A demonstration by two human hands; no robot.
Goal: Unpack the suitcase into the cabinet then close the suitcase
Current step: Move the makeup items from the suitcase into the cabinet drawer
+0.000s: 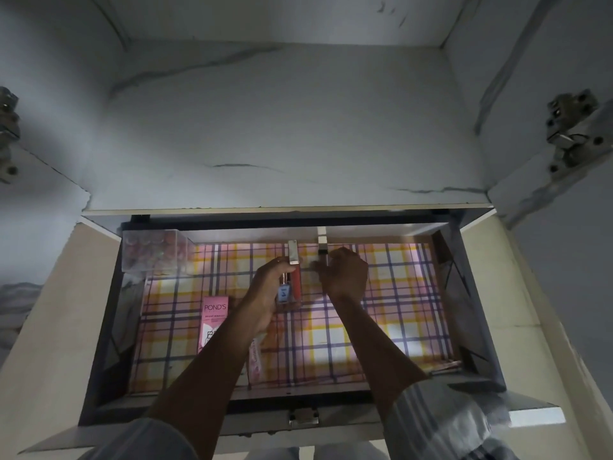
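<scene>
A metal hinge (570, 131) sits on the open door (564, 227) to my right, another hinge (8, 134) at the far left edge. A latch (303, 418) shows at the near middle. Grey-veined marble-look panelling (282, 127) rises ahead of me.

We read one clear brand only: "POND'S" in white capitals at the top of the pink carton (214, 323) lying flat in the drawer (444, 293), on its plaid liner. Under the brand we see a smaller line of print, too blurred to read, and lower down large pale letters, partly covered by the left forearm. Print on a pink tube (255, 360) beside the carton is illegible.
</scene>
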